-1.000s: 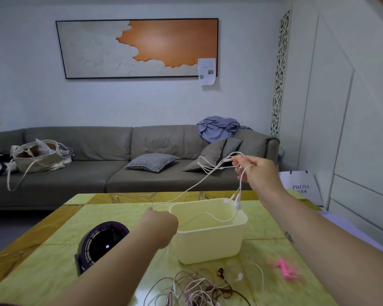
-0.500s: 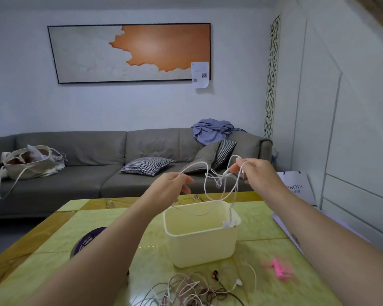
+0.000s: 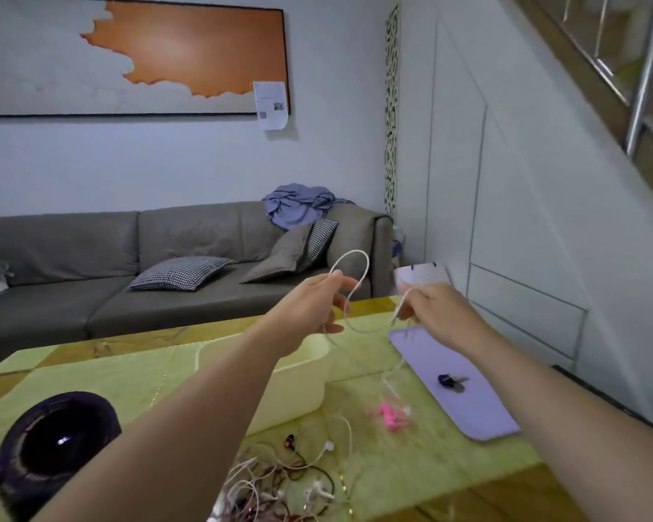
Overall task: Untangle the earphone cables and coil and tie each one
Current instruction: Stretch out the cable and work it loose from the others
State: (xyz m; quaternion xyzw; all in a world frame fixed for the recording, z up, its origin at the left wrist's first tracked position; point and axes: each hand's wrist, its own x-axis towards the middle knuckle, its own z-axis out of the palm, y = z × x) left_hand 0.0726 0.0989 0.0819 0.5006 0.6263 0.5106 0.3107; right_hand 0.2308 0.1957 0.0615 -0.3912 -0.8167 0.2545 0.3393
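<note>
Left hand [image 3: 310,307]: raised above the table [image 3: 91,367], thumb and fingertips pinching the white earphone cable [image 3: 366,330].
Right hand [image 3: 436,312]: level with it and near, fingers curled round the same cable.
Cable: one loop stands above the left hand and a slack arc sags between the hands. Thin tails hang toward the pink item [image 3: 391,417]; their ends are blurred, possibly touching the table.
Below: cream bin [image 3: 298,389] under the left forearm; tangled cable heap [image 3: 279,480] at the near edge.
Flanks: purple pad [image 3: 479,412] on the right, dark round fan [image 3: 53,446] on the left.
</note>
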